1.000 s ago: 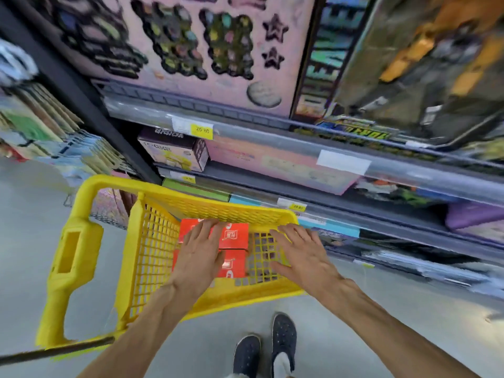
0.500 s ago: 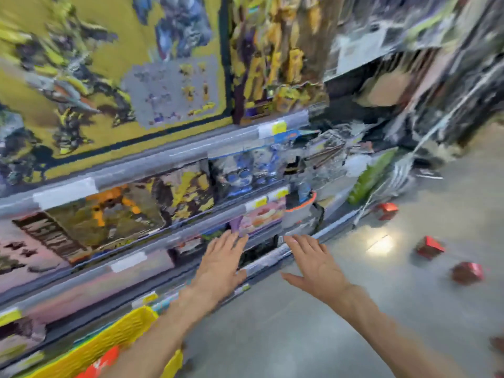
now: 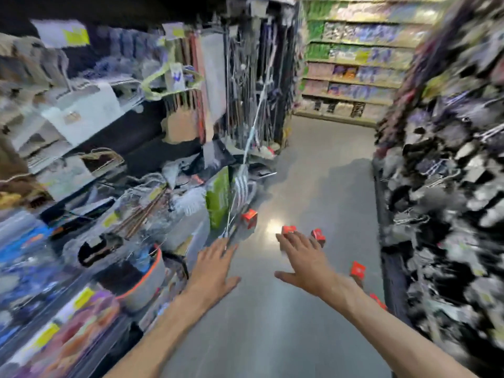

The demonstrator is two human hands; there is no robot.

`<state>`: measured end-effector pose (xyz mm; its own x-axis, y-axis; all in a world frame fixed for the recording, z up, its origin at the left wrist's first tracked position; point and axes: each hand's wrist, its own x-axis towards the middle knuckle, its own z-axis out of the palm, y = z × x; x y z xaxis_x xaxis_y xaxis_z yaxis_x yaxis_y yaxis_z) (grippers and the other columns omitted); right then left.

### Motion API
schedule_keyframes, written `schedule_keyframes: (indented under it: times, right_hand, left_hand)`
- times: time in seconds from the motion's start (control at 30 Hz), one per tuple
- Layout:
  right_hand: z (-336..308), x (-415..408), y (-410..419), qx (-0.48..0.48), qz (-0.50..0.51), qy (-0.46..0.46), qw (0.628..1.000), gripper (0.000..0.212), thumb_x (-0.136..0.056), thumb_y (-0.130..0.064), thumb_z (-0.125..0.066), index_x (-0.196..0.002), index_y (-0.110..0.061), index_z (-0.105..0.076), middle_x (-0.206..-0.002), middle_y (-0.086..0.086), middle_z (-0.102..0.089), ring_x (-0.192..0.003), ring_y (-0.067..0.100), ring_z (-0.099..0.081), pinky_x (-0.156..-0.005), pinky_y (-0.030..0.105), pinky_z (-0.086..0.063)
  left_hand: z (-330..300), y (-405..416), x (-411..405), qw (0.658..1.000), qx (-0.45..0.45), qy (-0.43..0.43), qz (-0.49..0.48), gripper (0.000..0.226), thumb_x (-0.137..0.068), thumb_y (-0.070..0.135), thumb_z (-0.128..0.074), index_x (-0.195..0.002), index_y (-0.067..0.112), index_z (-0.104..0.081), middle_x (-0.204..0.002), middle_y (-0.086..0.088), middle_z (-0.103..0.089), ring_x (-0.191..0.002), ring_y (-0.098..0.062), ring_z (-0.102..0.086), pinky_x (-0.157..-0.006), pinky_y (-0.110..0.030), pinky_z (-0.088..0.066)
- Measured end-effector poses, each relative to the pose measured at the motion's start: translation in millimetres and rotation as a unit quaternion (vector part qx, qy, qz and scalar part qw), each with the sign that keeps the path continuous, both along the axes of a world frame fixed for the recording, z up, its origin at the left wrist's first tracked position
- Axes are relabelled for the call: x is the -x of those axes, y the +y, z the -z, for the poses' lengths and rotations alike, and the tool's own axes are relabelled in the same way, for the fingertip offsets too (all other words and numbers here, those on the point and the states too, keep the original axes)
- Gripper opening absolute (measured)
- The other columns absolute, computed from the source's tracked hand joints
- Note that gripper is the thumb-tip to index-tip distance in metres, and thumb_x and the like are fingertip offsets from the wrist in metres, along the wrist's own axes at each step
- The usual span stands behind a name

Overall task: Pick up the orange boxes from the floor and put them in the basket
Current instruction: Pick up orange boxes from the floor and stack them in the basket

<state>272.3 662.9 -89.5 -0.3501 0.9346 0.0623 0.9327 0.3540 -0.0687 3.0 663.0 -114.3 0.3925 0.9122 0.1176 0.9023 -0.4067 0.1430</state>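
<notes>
Several orange boxes lie scattered on the grey aisle floor ahead. One orange box sits by the left shelf foot, two more peek out just beyond my right fingertips, a fourth lies near the right rack, and a fifth shows partly behind my right forearm. My left hand and my right hand are stretched forward above the floor, palms down, fingers spread, holding nothing. The yellow basket is out of view. The picture is blurred by motion.
Crowded shelves with hanging goods line the left side, with a grey tub with an orange rim at the bottom. A dark rack of hanging items lines the right. The grey floor runs to a far shelf wall.
My view has swung right from the yellow basket to look down the aisle. Both hands left the basket, empty, and now reach toward the boxes on the floor.
</notes>
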Motion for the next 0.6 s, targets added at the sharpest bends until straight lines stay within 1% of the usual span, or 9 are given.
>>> schedule_keyframes:
  times: [0.07, 0.17, 0.23, 0.33, 0.4, 0.5, 0.6]
  right_hand:
    - [-4.2, -31.6, 25.0, 0.004, 0.030, 0.004, 1.000, 0.097, -0.076, -0.064, -0.066, -0.153, -0.021, -0.025, -0.156, 0.011, -0.035, -0.145, 0.035, -0.030, -0.115, 0.056, -0.027]
    - [-10.3, -68.8, 65.6, -0.001, 0.065, 0.004, 0.998, 0.094, -0.078, -0.058, -0.069, -0.153, -0.021, -0.026, -0.155, 0.008, -0.034, -0.145, 0.032, -0.028, -0.117, 0.050, -0.025]
    - [-9.3, -88.1, 99.0, 0.002, 0.081, 0.000, 0.997, 0.093, -0.080, -0.058, -0.068, -0.154, -0.022, -0.023, -0.157, 0.007, -0.031, -0.147, 0.030, -0.025, -0.116, 0.047, -0.023]
    - [0.3, -111.1, 161.1, 0.003, 0.097, -0.014, 0.995, 0.094, -0.082, -0.062, -0.063, -0.155, -0.024, -0.018, -0.160, 0.006, -0.028, -0.148, 0.029, -0.023, -0.116, 0.047, -0.024]
    - [6.6, -120.8, 204.6, 0.008, 0.111, -0.021, 0.994, 0.093, -0.083, -0.062, -0.061, -0.156, -0.025, -0.017, -0.161, 0.006, -0.026, -0.148, 0.027, -0.022, -0.117, 0.045, -0.022]
    - [13.4, -129.1, 266.1, 0.012, 0.121, -0.015, 0.992, 0.092, -0.081, -0.059, -0.066, -0.154, -0.022, -0.025, -0.158, 0.008, -0.033, -0.146, 0.029, -0.029, -0.115, 0.046, -0.026]
    - [20.7, -136.1, 324.4, 0.022, 0.127, -0.010, 0.992, 0.092, -0.079, -0.057, -0.069, -0.153, -0.020, -0.030, -0.155, 0.010, -0.038, -0.143, 0.031, -0.035, -0.111, 0.048, -0.031]
  left_hand:
    - [-1.6, 38.0, -29.6, 1.000, -0.008, -0.012, 0.019, 0.084, -0.076, 0.056, -0.057, -0.147, 0.014, -0.040, -0.149, -0.017, -0.043, -0.138, -0.037, -0.040, -0.111, -0.049, -0.036]
    - [1.2, 97.4, -63.4, 0.999, 0.000, -0.021, 0.050, 0.083, -0.081, 0.052, -0.062, -0.150, 0.017, -0.033, -0.152, -0.015, -0.037, -0.141, -0.035, -0.033, -0.114, -0.046, -0.030]
    - [11.8, 144.9, -77.4, 0.998, 0.002, -0.017, 0.065, 0.084, -0.083, 0.053, -0.062, -0.152, 0.019, -0.028, -0.156, -0.013, -0.032, -0.144, -0.033, -0.028, -0.116, -0.045, -0.027]
    - [28.4, 223.5, -94.3, 0.996, 0.004, -0.016, 0.084, 0.086, -0.083, 0.055, -0.061, -0.153, 0.025, -0.022, -0.160, -0.007, -0.024, -0.146, -0.029, -0.023, -0.117, -0.046, -0.026]
    - [35.5, 274.8, -104.1, 0.996, 0.007, -0.004, 0.093, 0.085, -0.084, 0.056, -0.059, -0.154, 0.027, -0.019, -0.160, -0.005, -0.022, -0.147, -0.027, -0.021, -0.116, -0.044, -0.025]
    - [42.4, 344.7, -114.2, 0.995, 0.026, 0.008, 0.094, 0.085, -0.086, 0.057, -0.056, -0.154, 0.026, -0.016, -0.161, -0.004, -0.021, -0.147, -0.027, -0.019, -0.117, -0.043, -0.023]
    - [48.1, 408.7, -121.9, 0.993, 0.038, 0.007, 0.108, 0.085, -0.084, 0.054, -0.060, -0.153, 0.023, -0.020, -0.159, -0.008, -0.027, -0.146, -0.029, -0.023, -0.117, -0.045, -0.025]
